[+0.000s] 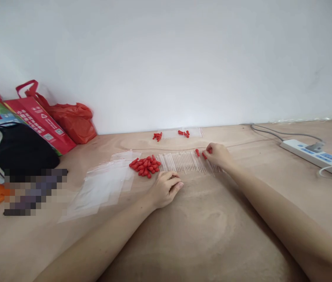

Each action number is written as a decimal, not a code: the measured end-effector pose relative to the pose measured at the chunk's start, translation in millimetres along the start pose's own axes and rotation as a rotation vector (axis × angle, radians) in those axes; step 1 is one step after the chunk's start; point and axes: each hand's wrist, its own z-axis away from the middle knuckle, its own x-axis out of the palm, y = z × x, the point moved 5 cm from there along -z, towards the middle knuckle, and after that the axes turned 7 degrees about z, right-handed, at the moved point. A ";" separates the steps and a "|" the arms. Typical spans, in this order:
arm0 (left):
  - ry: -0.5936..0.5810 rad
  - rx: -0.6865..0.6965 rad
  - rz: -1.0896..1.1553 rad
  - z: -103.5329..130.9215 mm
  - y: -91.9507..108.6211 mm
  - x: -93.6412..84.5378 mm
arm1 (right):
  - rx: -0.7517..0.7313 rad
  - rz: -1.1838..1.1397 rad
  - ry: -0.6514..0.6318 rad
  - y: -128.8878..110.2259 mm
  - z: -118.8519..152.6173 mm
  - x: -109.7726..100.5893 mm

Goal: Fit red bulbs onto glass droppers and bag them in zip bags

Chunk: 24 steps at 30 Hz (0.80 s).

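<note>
A row of thin clear glass dropper tubes [180, 162] lies side by side on the wooden table. At its left end sits a pile of red rubber bulbs [145, 166]. My left hand [167, 188] rests on the table just in front of the row, fingers loosely bent, thumb apart, holding nothing visible. Over the right end of the row, my right hand [217, 154] is closed in a pinch on a red rubber bulb [211, 150]; its fingers partly hide it. Close by, two more red bulbs sit at the tubes' tops, one of them standing clear of the hand [197, 152].
Flat clear zip bags [104, 184] overlap left of the pile. Farther back, another clear bag [195, 132] lies by small groups of red bulbs [157, 136]. A power strip [318, 156] with cables is at right. Shopping bags [40, 121] and a black bag [21, 150] stand left.
</note>
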 end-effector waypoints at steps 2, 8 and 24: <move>-0.001 -0.002 -0.002 0.1 -0.2 0.1 | 0.010 -0.003 -0.076 -9.8 5.9 -1.0; -0.009 -0.005 -0.015 0.3 -0.7 0.5 | 0.092 0.096 -0.266 -25.7 16.3 0.7; -0.004 0.000 -0.023 0.8 -1.1 1.1 | 0.170 0.232 -0.327 -17.7 9.7 0.9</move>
